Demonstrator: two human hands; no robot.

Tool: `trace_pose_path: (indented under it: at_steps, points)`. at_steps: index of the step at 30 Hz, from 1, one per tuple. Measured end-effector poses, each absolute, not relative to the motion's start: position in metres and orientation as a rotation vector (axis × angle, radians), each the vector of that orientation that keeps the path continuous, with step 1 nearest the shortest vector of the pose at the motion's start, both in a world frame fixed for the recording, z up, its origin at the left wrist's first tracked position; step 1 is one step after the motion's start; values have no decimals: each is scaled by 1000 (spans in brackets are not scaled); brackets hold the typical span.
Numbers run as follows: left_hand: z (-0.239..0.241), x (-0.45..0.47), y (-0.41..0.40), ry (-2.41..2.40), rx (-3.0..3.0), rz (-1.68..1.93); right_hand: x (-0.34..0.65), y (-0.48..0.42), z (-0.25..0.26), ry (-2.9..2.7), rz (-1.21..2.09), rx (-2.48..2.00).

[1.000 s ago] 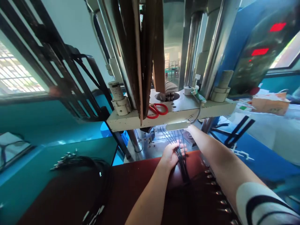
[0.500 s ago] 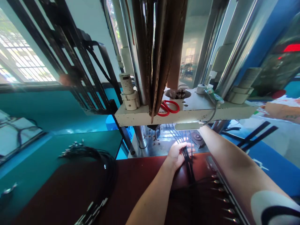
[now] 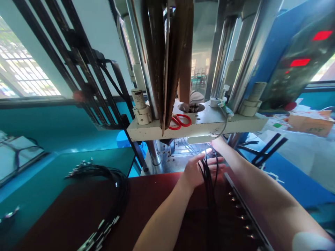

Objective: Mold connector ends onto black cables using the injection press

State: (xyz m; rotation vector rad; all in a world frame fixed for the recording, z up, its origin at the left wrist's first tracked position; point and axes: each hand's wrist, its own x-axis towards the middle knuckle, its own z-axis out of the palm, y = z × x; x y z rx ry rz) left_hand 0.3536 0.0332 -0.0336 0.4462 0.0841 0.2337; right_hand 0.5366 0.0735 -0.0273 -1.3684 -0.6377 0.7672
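My left hand [image 3: 195, 170] is at the front of the press bed, its fingers stretched out and apart. Several thin black cables [image 3: 208, 177] pass in front of its fingers and palm. Their upper ends run back beneath the press plate [image 3: 157, 130] toward a metal fixture [image 3: 180, 148] on the bed. My right hand [image 3: 216, 142] reaches in at the plate's right underside, next to a white light bar [image 3: 201, 139]. Its fingers are mostly hidden, so what they touch cannot be made out.
A coiled bundle of black cables [image 3: 121, 188] with metal ends lies on the left. Red-handled scissors [image 3: 180, 121] rest at the plate's front edge. A dark rail with shiny pins [image 3: 244, 212] stands right of the cables. Steel columns [image 3: 154, 153] flank the bed.
The view has swung slightly right. My left hand's fingers have spread and stretched farther to the right behind the cables. My right hand has come partly into sight beside the light bar.
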Motion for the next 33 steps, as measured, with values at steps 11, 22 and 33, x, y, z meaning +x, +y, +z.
trace_pose_path:
  at_steps: [11, 22, 33]
  points:
    - [-17, 353, -26, 263, 655, 184, 529, 2, -25, -338, 674, -1258]
    - [-48, 326, -33, 231, 1018, 50, 528, -38, -28, -274, 579, -1182]
    - [-43, 301, -20, 152, 1410, -332, 527, -71, -39, -179, 524, -1161]
